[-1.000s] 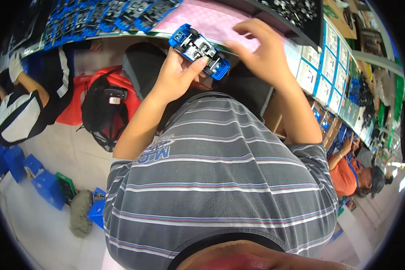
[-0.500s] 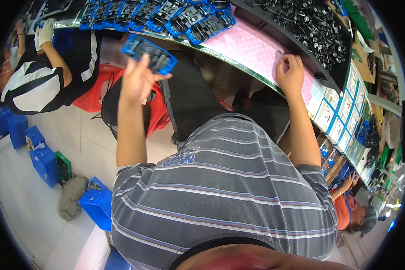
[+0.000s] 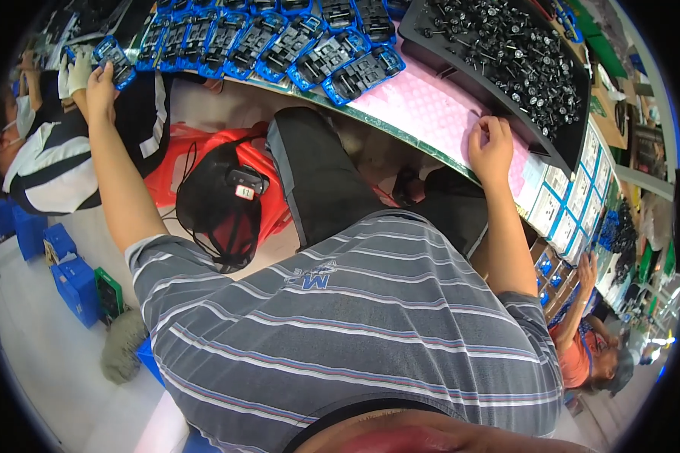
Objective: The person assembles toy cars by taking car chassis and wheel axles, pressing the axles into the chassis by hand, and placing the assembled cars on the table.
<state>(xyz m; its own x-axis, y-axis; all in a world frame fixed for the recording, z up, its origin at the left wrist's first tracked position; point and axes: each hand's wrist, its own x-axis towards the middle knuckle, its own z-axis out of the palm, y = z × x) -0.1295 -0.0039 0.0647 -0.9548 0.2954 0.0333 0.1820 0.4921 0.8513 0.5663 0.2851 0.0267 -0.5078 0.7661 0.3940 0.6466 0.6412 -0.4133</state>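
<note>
My left hand [image 3: 100,94] reaches out to the far left, gripping a toy car chassis [image 3: 116,63] in blue and black by its near end. Beside it is a co-worker's gloved hand [image 3: 75,74]; whether that glove touches the chassis I cannot tell. On the pink mat [image 3: 431,102] rests my right hand [image 3: 493,151], its fingers curled together. A tiny dark tip shows at those fingers, too small to name. Just beyond that hand stands a black bin [image 3: 472,89] heaped with small wheels on axles [image 3: 517,68].
Rows of similar blue and black toy car chassis [image 3: 257,47] cover the bench's far left. Instruction sheets [image 3: 570,192] lie to the right. A red stool [image 3: 181,155] with a black bag [image 3: 219,204] stands at my left. Another person in orange [image 3: 574,359] sits at right.
My left hand has swung far left with the chassis, from above my lap to beside the co-worker's glove. My right hand stays by the bin. The view has shifted slightly.
</note>
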